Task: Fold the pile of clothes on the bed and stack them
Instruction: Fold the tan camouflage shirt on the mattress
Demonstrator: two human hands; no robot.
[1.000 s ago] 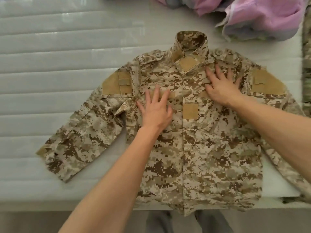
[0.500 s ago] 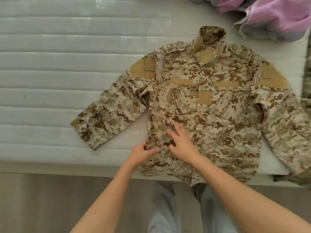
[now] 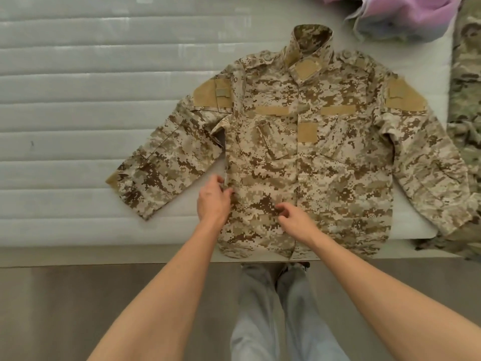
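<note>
A desert-camouflage jacket (image 3: pixel 312 157) lies flat and face up on the white quilted bed (image 3: pixel 78 100), with its collar (image 3: pixel 312 40) pointing away from the person and its hem hanging a little over the near edge of the bed. The front is closed. Both sleeves are spread outward from the body of the jacket: one goes to the left and down, the other to the right and down, and its cuff reaches the near right corner of the bed. Tan patches sit on both upper sleeves, on the chest and below the collar.

The left hand (image 3: pixel 213 201) is at the left side seam of the jacket, low on the body. Its fingers are curled at the edge of the cloth and seem to pinch that seam. The right hand (image 3: pixel 296 217) is over the lower front of the jacket, just left of the closed front line. Its fingers are bent and loose; whether they pinch the cloth or only touch it cannot be told. The two hands are near each other but apart.

Beyond the right shoulder of the jacket lies a bundle of pink and pale clothes (image 3: pixel 400 16). To the right of the jacket, another camouflage garment (image 3: pixel 466 100), greener in tone, lies along the bed edge. Below the hem of the jacket the legs of the person in light trousers (image 3: pixel 273 308) stand on the floor.
</note>
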